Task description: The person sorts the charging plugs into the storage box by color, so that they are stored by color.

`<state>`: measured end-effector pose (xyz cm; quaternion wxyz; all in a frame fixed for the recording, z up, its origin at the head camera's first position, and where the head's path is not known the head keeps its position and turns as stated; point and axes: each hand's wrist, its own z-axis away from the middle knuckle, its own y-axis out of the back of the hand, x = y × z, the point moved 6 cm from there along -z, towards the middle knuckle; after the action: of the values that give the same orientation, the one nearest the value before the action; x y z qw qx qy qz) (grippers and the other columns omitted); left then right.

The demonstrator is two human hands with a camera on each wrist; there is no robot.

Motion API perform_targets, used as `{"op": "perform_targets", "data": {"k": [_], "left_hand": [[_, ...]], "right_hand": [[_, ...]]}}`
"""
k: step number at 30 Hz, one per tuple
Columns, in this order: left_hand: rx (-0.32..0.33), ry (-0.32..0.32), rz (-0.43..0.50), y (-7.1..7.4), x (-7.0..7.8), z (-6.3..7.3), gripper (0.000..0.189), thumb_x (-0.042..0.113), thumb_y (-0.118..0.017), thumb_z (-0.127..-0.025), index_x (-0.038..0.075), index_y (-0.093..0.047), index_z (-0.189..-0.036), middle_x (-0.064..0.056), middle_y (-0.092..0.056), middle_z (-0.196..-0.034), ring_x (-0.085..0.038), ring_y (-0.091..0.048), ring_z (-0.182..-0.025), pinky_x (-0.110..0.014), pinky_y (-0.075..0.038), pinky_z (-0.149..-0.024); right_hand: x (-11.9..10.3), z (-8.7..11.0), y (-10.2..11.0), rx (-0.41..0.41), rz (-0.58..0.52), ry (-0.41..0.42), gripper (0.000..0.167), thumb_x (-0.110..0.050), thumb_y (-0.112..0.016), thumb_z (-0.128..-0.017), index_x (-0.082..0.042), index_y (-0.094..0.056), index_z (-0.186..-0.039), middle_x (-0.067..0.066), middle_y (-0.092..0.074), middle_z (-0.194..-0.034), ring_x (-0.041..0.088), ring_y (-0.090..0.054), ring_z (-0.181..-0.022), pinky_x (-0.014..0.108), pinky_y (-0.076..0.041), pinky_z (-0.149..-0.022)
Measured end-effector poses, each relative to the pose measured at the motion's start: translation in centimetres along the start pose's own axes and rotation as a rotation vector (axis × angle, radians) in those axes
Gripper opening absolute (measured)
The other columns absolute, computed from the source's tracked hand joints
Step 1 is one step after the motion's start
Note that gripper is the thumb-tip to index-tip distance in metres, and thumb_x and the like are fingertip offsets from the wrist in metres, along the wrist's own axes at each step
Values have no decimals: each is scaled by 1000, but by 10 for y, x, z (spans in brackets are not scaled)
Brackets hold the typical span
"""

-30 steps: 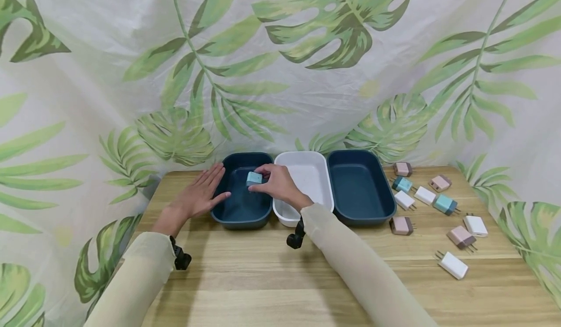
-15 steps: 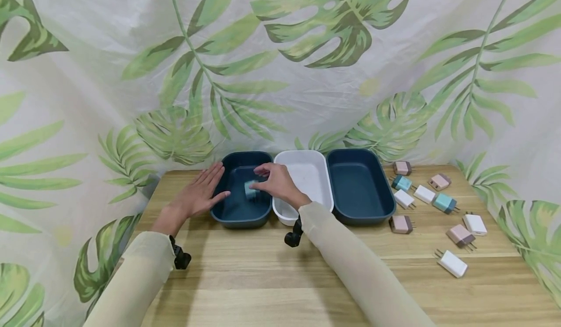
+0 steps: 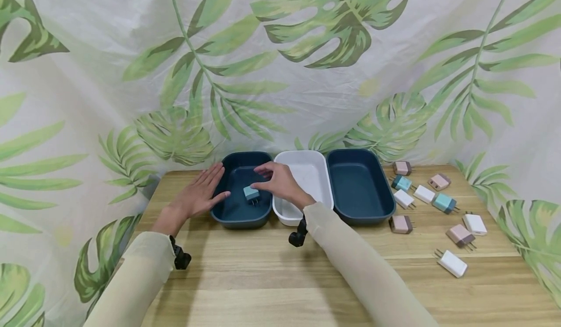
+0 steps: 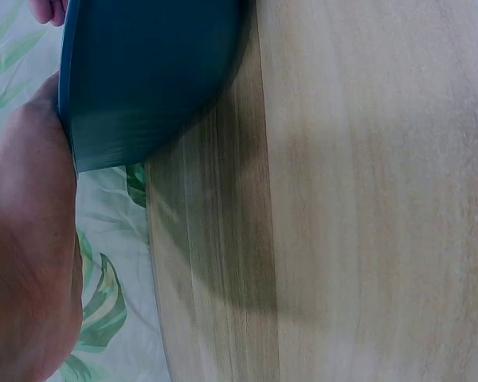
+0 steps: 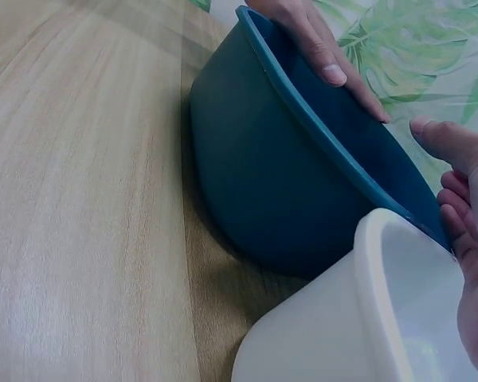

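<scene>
A light-blue plug charger (image 3: 251, 193) lies inside the left dark-blue bin (image 3: 234, 215), its prongs toward the near side. Just above it, my right hand (image 3: 280, 183) hovers over the bin's right side, with thumb and fingers apart and nothing between them. My left hand (image 3: 197, 193) rests against that bin's left rim, fingers straight and thumb reaching over the edge. The right wrist view has the thumb of my left hand (image 5: 323, 52) over the far rim and my right hand (image 5: 470, 215) near the white bin (image 5: 327, 342). The charger is hidden in both wrist views.
A white bin (image 3: 313, 171) stands in the middle, beside another dark-blue bin (image 3: 361, 185). Several white, pink and blue chargers lie scattered on the table's right side, including a white charger (image 3: 453, 263) nearest the front. A leaf-print cloth (image 3: 315, 103) hangs behind the table.
The right hand has let go of the light-blue charger, which has dropped to the left bin's floor. The left hand has stayed in place.
</scene>
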<state>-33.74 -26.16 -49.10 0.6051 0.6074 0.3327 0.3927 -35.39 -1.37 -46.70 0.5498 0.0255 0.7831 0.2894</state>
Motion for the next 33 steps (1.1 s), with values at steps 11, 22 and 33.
{"op": "perform_targets", "data": {"k": [11,22,33], "left_hand": [[33,-14,15,1,0,2,91,64,-38,-109,-1,-16,-169,-20,-9,-177,-40,-11,-163,-60,-15,-130],[19,-9,9,3,1,1,87,58,-41,-111,-1,-14,-169,-20,-8,-177,-39,-9,-163,-59,-13,-130],[22,-10,17,2,2,1,87,57,-42,-111,-2,-16,-168,-21,-9,-177,-41,-10,-163,-59,-12,-130]], "right_hand": [[-9,6,7,-30,-6,34,49,-26,-88,-90,-9,-73,-133,15,-71,-134,37,-70,-115,43,-59,-99],[-15,15,23,-56,-63,70,48,-18,-89,-89,-4,-72,-131,16,-71,-133,42,-69,-118,48,-57,-103],[-13,28,41,-49,-36,95,48,-20,-90,-87,-4,-74,-128,10,-73,-125,37,-68,-120,44,-58,-102]]}}
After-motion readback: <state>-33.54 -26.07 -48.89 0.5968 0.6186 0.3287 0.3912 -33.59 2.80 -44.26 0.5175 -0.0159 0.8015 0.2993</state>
